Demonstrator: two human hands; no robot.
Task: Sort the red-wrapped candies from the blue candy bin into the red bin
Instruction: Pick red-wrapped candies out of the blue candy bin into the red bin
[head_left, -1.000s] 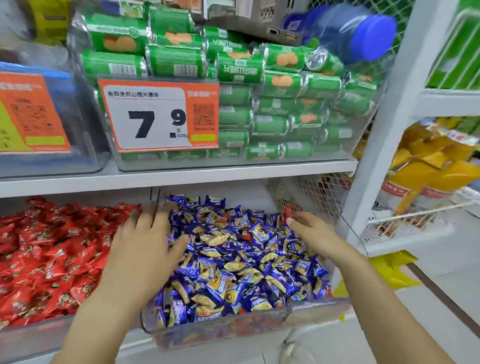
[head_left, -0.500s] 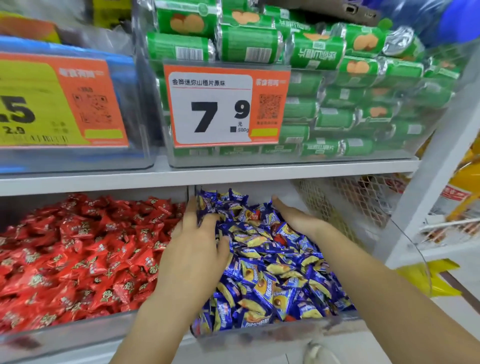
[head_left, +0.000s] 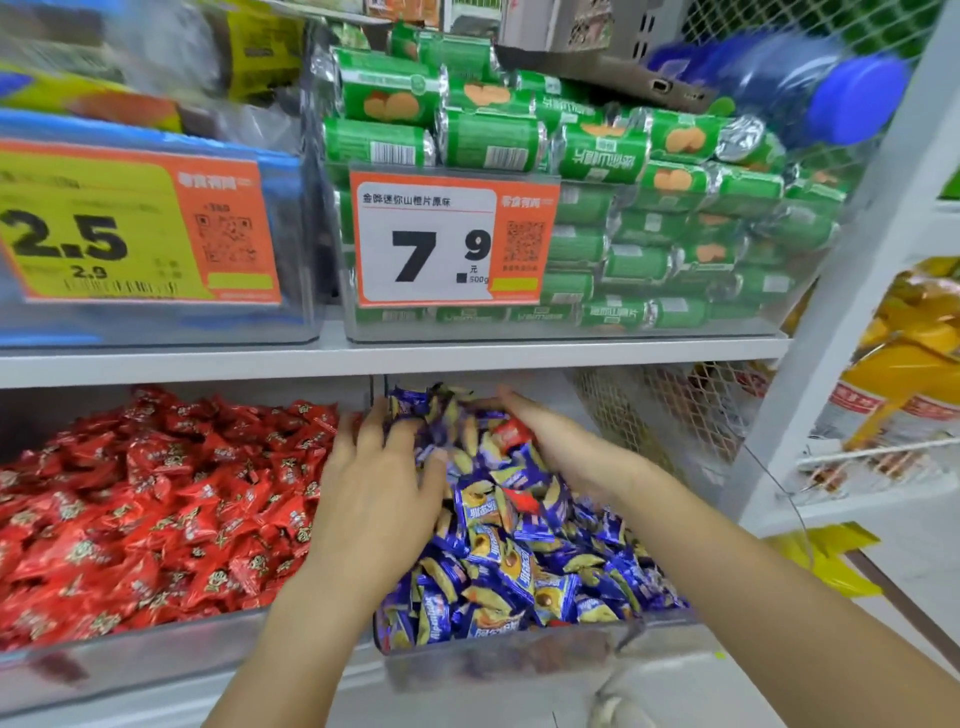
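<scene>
Presently both hands lie in the blue bin (head_left: 519, 660): left hand (head_left: 384, 483) fingers spread, right hand (head_left: 566, 447) fingers straight beside a red candy (head_left: 511, 432).

A white shelf (head_left: 467, 358) carries clear bins of green packets (head_left: 613, 228); a white upright (head_left: 852, 270) rises beside pale floor (head_left: 914, 561).

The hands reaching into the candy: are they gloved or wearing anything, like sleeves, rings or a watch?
Neither. The left hand and right hand are bare, with no gloves, rings or watch visible. Both forearms are bare as far as the frame shows, with no sleeve in view.
</scene>
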